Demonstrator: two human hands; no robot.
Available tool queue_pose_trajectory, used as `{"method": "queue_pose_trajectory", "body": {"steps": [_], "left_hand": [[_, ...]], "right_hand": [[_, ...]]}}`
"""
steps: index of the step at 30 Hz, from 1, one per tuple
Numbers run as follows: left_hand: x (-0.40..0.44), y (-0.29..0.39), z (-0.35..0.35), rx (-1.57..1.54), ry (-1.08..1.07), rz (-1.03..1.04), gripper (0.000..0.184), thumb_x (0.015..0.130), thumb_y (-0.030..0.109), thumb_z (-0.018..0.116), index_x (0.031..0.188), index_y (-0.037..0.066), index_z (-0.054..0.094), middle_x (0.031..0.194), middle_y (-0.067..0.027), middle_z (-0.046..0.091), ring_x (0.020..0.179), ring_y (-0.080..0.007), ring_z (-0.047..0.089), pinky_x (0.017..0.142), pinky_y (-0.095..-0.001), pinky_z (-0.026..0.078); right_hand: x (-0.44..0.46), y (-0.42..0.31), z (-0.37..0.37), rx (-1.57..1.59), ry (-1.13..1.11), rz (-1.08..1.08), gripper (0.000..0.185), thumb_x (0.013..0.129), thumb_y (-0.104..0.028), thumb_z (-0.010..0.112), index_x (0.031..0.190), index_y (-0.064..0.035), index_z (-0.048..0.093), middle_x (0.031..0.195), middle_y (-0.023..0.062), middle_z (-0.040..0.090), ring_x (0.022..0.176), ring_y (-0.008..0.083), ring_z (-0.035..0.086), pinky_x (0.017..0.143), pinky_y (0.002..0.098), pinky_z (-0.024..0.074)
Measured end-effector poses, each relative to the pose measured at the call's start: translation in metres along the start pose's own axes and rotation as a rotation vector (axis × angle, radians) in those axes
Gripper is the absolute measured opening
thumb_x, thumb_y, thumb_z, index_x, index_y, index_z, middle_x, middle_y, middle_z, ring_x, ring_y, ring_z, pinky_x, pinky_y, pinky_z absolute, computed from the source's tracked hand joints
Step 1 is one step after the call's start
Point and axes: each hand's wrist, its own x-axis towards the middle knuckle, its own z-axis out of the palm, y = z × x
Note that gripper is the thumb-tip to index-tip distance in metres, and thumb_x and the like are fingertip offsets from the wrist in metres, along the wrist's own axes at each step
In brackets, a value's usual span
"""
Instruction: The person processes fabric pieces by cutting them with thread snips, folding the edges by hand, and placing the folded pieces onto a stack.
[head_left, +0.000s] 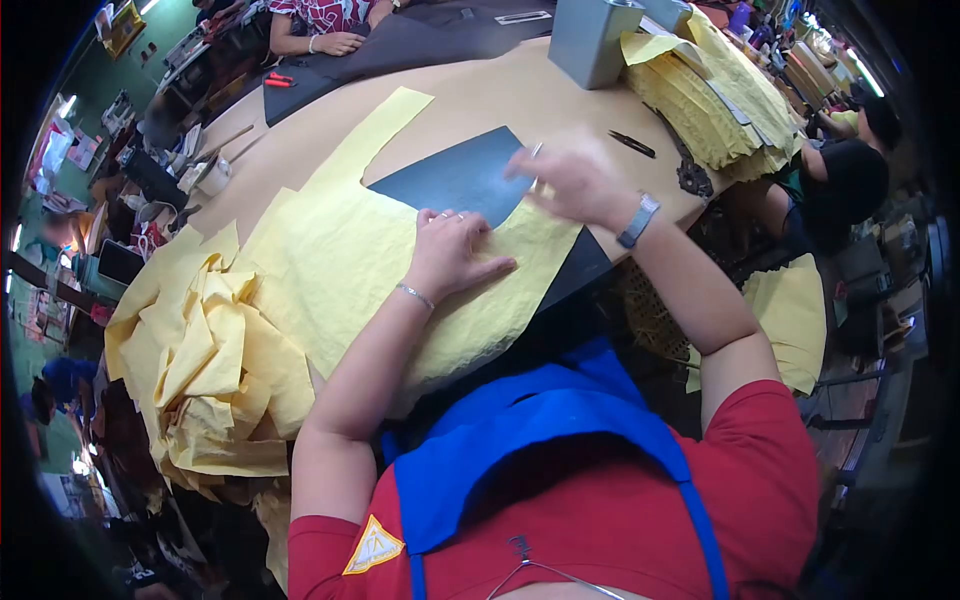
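Note:
My left hand (pixel 460 252) lies with fingers spread on a wrinkled yellow leather-like sheet (pixel 345 260), pressing it to the table. The sheet has a long strip reaching toward the far side and a curved edge near my apron. A dark grey-blue board (pixel 455 178) shows past the sheet, partly under it. My right hand (pixel 575 185), blurred by motion, is above the board's right edge and the sheet. Its fingers are curled, and a small silvery bit shows at them. Whatever they hold is too blurred to name.
Crumpled yellow sheets (pixel 215 370) hang over the table's left side. A yellow stack (pixel 715 95) lies at the back right beside a grey metal box (pixel 592 42). Dark thread snips (pixel 632 144) and red-handled pliers (pixel 279 79) lie on the table (pixel 480 85). Across from me, another person's hand (pixel 338 43) rests on dark material.

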Motion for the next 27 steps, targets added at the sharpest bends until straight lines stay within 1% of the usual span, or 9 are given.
{"method": "queue_pose_trajectory", "body": {"steps": [1,3,6,10,12,15,18,25,27], "left_hand": [[-0.001,0.001,0.000,-0.011,0.021,0.001,0.054,0.069,0.062,0.077,0.091,0.014,0.066,0.077,-0.0037,0.064,0.084,-0.0233,0.061,0.091,-0.0396,0.035],[-0.001,0.001,0.001,-0.032,0.065,0.005,0.056,0.068,0.064,0.077,0.090,0.014,0.066,0.077,-0.0043,0.065,0.084,-0.0231,0.062,0.092,-0.0410,0.035],[-0.002,-0.002,-0.002,0.026,0.020,-0.007,0.049,0.075,0.059,0.074,0.092,0.013,0.068,0.084,-0.0039,0.067,0.087,-0.0229,0.062,0.094,-0.0425,0.035],[-0.004,-0.028,-0.007,-0.119,-0.040,0.032,0.023,0.087,0.037,0.069,0.096,0.015,0.071,0.093,-0.0010,0.068,0.092,-0.0230,0.063,0.106,-0.0490,0.032],[-0.009,-0.030,-0.021,-0.060,-0.088,0.040,0.012,0.091,0.025,0.067,0.099,0.017,0.072,0.097,0.0007,0.068,0.096,-0.0224,0.063,0.111,-0.0523,0.029],[-0.012,-0.040,-0.022,0.029,-0.083,0.111,0.011,0.090,0.022,0.068,0.099,0.021,0.073,0.096,0.0032,0.068,0.095,-0.0177,0.064,0.115,-0.0542,0.027],[-0.015,-0.046,-0.020,0.165,-0.015,0.268,0.011,0.088,0.026,0.069,0.099,0.026,0.073,0.095,0.0060,0.067,0.092,-0.0133,0.064,0.113,-0.0544,0.032],[-0.018,-0.052,-0.015,0.233,0.038,0.297,0.015,0.087,0.026,0.070,0.100,0.031,0.073,0.096,0.0088,0.067,0.091,-0.0115,0.065,0.113,-0.0545,0.034],[-0.017,-0.054,-0.015,0.225,0.045,0.294,0.015,0.087,0.025,0.070,0.100,0.032,0.073,0.097,0.0087,0.067,0.093,-0.0108,0.065,0.113,-0.0546,0.034]], "right_hand": [[-0.004,-0.005,0.020,0.141,-0.070,-0.043,0.027,0.083,-0.010,0.065,0.110,-0.0067,0.065,0.100,0.0161,0.065,0.096,0.0331,0.063,0.083,0.0429,0.0515],[-0.010,-0.006,0.045,0.155,-0.127,-0.011,0.023,0.084,-0.009,0.066,0.106,-0.0063,0.066,0.096,0.0157,0.065,0.092,0.0334,0.064,0.082,0.0424,0.0522],[-0.011,0.000,0.059,0.222,-0.154,0.030,0.015,0.085,-0.009,0.066,0.099,-0.0052,0.067,0.092,0.0149,0.065,0.086,0.0335,0.065,0.080,0.0415,0.0530],[-0.019,0.002,0.062,0.232,-0.049,0.019,0.008,0.086,-0.009,0.066,0.091,-0.0037,0.068,0.087,0.0134,0.064,0.083,0.0323,0.064,0.078,0.0397,0.0534],[-0.024,-0.002,0.063,0.191,-0.006,-0.025,0.007,0.086,-0.008,0.065,0.091,-0.0036,0.067,0.088,0.0120,0.064,0.082,0.0310,0.065,0.077,0.0387,0.0536],[-0.032,-0.003,0.069,0.081,0.035,-0.125,0.009,0.086,-0.007,0.061,0.093,-0.0045,0.067,0.091,0.0103,0.063,0.083,0.0291,0.064,0.076,0.0380,0.0538],[-0.040,-0.005,0.073,-0.053,0.052,-0.203,0.015,0.086,-0.007,0.057,0.098,-0.0055,0.066,0.096,0.0097,0.062,0.087,0.0278,0.063,0.076,0.0384,0.0539],[-0.046,-0.033,0.070,-0.338,-0.006,-0.130,0.025,0.087,-0.013,0.053,0.110,-0.0065,0.063,0.102,0.0091,0.061,0.095,0.0245,0.062,0.075,0.0358,0.0510],[-0.044,-0.036,0.073,-0.402,0.057,-0.187,0.029,0.088,-0.013,0.052,0.114,-0.0079,0.063,0.103,0.0087,0.061,0.096,0.0238,0.062,0.076,0.0352,0.0494]]}}
